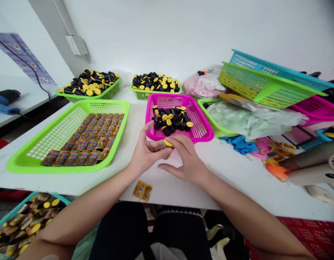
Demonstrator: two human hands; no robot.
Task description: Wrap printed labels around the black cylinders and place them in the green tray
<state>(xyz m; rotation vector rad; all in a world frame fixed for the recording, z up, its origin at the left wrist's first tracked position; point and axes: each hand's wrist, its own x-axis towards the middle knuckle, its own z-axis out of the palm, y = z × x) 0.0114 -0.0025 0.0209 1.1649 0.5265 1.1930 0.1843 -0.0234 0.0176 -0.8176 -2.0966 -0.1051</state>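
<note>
The left hand [147, 153] pinches a little pot [167, 144], yellow lid [168, 142] up; the right hand [187, 159], just right, touches the lid, thumb spread wide.

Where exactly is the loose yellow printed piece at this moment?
In the head view, the yellow printed piece lies left of centre on the white table, near its front edge and below the person's left hand.
</note>
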